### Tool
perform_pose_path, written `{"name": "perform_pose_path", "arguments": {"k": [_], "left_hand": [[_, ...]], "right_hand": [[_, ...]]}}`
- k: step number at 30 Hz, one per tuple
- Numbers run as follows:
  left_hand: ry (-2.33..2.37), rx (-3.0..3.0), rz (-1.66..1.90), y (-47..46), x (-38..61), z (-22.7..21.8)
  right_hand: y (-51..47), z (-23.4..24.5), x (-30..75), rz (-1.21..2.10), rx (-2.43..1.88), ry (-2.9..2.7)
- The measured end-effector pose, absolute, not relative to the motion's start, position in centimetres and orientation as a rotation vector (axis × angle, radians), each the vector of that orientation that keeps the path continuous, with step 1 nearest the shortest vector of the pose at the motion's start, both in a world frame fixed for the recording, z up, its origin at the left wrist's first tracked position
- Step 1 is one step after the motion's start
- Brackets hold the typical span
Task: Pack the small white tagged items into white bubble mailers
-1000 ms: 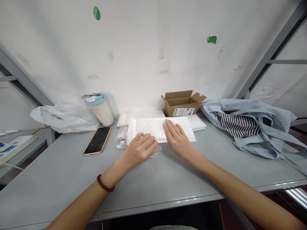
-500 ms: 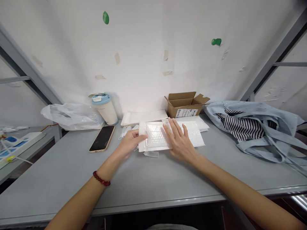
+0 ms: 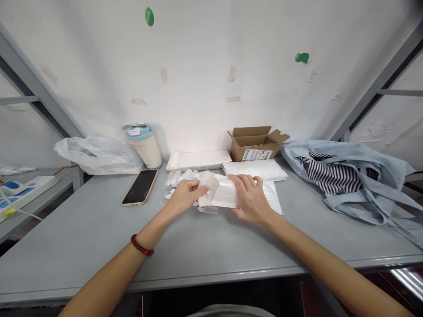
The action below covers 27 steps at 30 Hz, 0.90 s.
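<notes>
A white bubble mailer is held between both hands just above the table. My left hand pinches the translucent flap end, which is bent up from the mailer. Around the mailer's right part, my right hand has its fingers curled, the thumb at the lower edge. Behind my left hand lie several small white pieces with thin loops, partly hidden by it. A translucent strip pokes out below the mailer. Under my right hand, part of another bubble mailer shows on the table.
At the back are a stack of white mailers, more bubble mailers and an open cardboard box. A phone, a blue-lidded cup and a plastic bag stand left. A light-blue cloth bag lies right.
The mailer's left flap end has been lifted and bent up by my left hand. My right hand has gone from lying spread on the mailer to curling around it.
</notes>
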<state>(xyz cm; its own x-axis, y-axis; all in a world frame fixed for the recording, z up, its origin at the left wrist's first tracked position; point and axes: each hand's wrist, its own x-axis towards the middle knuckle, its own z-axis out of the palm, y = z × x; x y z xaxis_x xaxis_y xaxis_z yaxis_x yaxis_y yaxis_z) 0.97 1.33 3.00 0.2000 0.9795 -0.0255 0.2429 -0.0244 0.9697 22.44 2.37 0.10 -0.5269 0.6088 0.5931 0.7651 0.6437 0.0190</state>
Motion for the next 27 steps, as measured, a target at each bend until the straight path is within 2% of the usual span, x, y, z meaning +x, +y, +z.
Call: {"name": "perform_pose_path", "arguments": {"k": [4,9,14,18,24,27], "left_hand": [[1.301,1.736,0.815,1.1,-0.3,4.0],[1.331,2.376,0.383,0.9,-1.2,3.1],[1.342,2.501,0.329,1.2,-0.4,1.5],[1.309,2.355,0.474,1.6,-0.2,1.5],[1.486,2.181,1.035,2.0,-0.8,2.4],[1.508,2.033,1.209,2.1,-1.2,3.0]], "right_hand": [[3.4,0.7,23.9,-0.299,-1.206,-2.210],[4.6,1.0,25.4,-0.177,-1.263,-2.132],[4.6,0.6,25.2,-0.109,-1.261,-2.162],[4.3,0.7,25.0,-0.087,-1.269,-2.187],[4.4,0.5,25.1,-0.173,-1.304,-2.243],[4.4,0.3,25.0,-0.213,-1.329,-2.277]]}}
